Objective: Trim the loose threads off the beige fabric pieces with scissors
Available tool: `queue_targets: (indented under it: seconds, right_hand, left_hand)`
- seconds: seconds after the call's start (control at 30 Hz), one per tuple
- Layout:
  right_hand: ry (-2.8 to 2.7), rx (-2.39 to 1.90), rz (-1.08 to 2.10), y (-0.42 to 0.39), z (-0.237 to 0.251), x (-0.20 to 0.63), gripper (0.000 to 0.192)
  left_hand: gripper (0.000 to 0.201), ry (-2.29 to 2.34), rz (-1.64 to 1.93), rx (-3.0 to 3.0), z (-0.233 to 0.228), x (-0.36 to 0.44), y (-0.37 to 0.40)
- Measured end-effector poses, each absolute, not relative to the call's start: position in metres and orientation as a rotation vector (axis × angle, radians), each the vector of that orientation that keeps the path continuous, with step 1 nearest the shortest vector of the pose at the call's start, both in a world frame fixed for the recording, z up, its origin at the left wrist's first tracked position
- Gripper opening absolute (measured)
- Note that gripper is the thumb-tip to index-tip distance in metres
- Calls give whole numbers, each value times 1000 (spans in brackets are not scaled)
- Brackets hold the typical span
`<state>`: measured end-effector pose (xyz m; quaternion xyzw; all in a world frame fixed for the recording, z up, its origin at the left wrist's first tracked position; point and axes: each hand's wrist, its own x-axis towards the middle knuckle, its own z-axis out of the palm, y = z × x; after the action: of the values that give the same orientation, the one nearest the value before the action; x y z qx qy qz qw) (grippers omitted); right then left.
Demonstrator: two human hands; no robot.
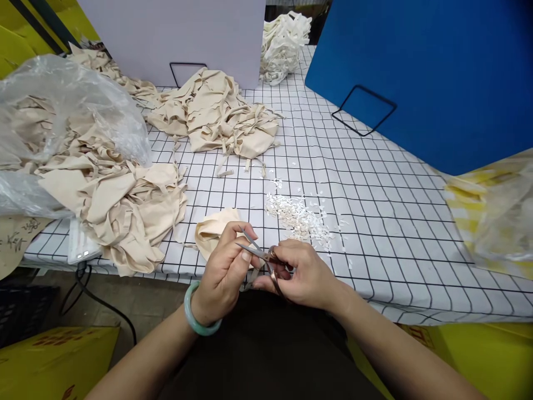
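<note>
Right hand (306, 275) fingers curled through scissors (262, 256), blades parted. Left hand (225, 266) pinching beige fabric piece (212, 229) at table (375, 222) edge. White snippets (300, 219) just beyond.

Beige fabric pieces (125, 205); white black-gridded table cover (375, 222); blue board (437, 72); green bangle (195, 316).

Blue board (425, 72) right rear; clear plastic bag (62, 105) left; white snippets (300, 216) on checked tablecloth (375, 222).

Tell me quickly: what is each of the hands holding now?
Left hand: closed on a beige fabric piece.
Right hand: closed on the scissors.
</note>
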<state>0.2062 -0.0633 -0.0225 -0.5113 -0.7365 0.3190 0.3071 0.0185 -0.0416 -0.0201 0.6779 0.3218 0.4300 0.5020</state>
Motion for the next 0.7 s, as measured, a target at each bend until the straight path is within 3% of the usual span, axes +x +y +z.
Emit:
queue_targets:
  seconds: [0.47, 0.7]
  right_hand:
    - [-1706, -1606, 771, -92, -43, 245, 57]
    - [-1221, -1773, 1126, -97, -49, 262, 56]
  left_hand:
    - [35, 643, 786, 1774, -17, 65, -25]
    - [35, 642, 702, 1725, -28, 87, -18]
